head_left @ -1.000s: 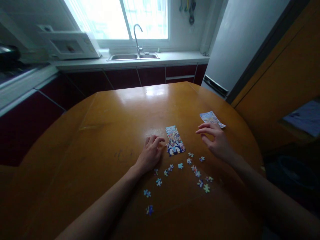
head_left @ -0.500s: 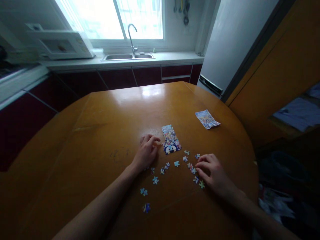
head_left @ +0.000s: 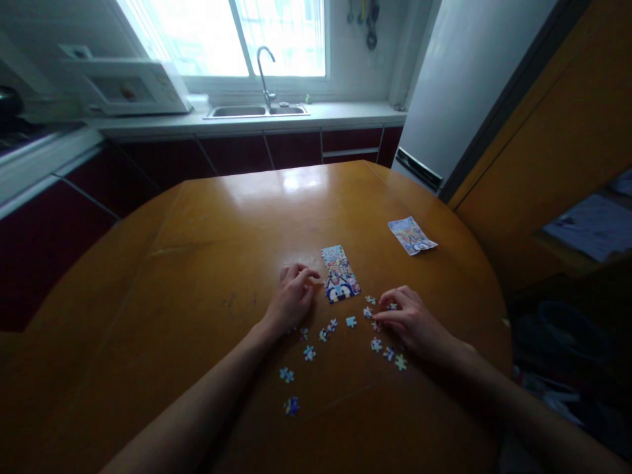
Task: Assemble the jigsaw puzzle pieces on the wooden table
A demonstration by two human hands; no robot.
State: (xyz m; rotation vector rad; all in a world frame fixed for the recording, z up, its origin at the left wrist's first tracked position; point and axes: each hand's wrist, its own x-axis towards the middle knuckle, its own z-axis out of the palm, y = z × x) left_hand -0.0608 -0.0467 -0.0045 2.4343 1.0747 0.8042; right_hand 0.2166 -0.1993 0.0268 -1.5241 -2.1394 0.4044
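Observation:
A partly joined jigsaw puzzle [head_left: 340, 271] with a blue-and-white cartoon face at its near end lies flat on the wooden table [head_left: 237, 230]. Just left of it rests my left hand [head_left: 295, 295], fingers loosely bent and apart, the tips close to the puzzle's left edge. My right hand [head_left: 412, 322] is low over loose pieces on the right, thumb and forefinger apart; one puzzle piece [head_left: 368, 313] lies by the fingertips, and others are partly covered. A pale blue piece [head_left: 351, 322] sits between the hands. Nearer me are a light blue piece [head_left: 376, 345] and a green piece [head_left: 400, 362].
A creased picture sheet [head_left: 413, 236] lies at the table's right. Several more pieces, including a dark blue one [head_left: 291, 406], are scattered beside my left forearm. Beyond the table stand a counter with a sink [head_left: 239, 112], a microwave [head_left: 128, 89] and a fridge [head_left: 464, 85].
My right hand has shifted left and slightly away from me over the pieces. A light blue piece near it has slid a little left and towards me. My left hand stays by the puzzle.

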